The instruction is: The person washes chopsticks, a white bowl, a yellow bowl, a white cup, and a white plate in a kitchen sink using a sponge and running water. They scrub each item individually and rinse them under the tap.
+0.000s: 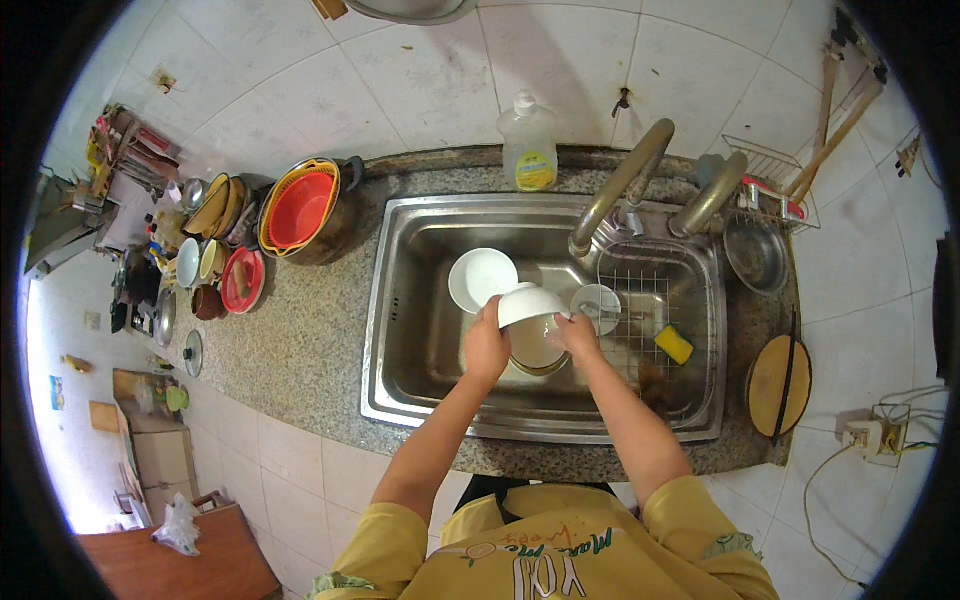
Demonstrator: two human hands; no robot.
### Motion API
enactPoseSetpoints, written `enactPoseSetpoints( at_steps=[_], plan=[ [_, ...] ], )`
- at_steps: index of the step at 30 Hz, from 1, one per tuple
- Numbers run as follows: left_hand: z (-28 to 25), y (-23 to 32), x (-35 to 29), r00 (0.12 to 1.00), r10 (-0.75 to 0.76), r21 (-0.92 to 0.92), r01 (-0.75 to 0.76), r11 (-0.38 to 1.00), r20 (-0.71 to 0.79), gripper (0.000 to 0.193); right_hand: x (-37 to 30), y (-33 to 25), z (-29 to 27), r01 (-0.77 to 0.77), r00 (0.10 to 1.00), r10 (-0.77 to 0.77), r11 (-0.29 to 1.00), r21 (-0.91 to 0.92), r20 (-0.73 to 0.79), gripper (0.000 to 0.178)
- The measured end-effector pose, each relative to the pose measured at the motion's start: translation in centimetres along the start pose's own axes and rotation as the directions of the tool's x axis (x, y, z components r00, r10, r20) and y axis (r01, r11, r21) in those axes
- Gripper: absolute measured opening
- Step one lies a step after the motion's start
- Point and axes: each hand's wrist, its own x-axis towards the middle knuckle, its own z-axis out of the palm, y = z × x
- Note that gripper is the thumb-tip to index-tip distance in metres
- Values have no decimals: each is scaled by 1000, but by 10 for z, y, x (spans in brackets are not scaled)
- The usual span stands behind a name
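Observation:
Both my hands grip a white bowl [532,302] over the steel sink [430,385]. My left hand [487,345] is closed on its left side, and my right hand [575,337] is closed on its right edge. The bowl is tilted, and its inside is hidden. Beneath it stands a round vessel [540,350] with cloudy liquid, partly covered by the bowl and my hands. A second white bowl [483,280] rests on the sink floor behind my left hand. Beyond my right hand is a small white dish [597,308] beside the wire rack [640,285].
A yellow sponge [674,346] lies on the rack. The curved faucet [625,185] arches over the sink's back edge, near a dish soap bottle [529,145]. A pot with a red basin [303,207] stands at left; a round wooden board [779,388] and a metal bowl [756,254] sit at right.

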Motion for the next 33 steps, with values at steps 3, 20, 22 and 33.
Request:
enactPoseSetpoints(
  at_steps=[3, 20, 22, 33],
  plan=[
    [-8, -2, -1, 986, 143, 2, -143, 990, -87, 53, -15, -6, 5, 195, 979, -201, 972, -130, -34, 25],
    [-40, -113, 10, 940, -339, -39, 340, 940, 31, 34, -68, -16, -3, 406, 894, -446, 755, -515, 50, 44],
    [-28, -160, 9, 894, -415, 87, 406, 910, 167, 35, -34, 48, -4, 95, 984, -160, 854, -511, -85, 47],
    [46, -206, 17, 495, -698, 211, 717, 664, 518, 35, -18, 61, 18, -508, 853, 522, 831, 227, -2, 39]
  ],
)
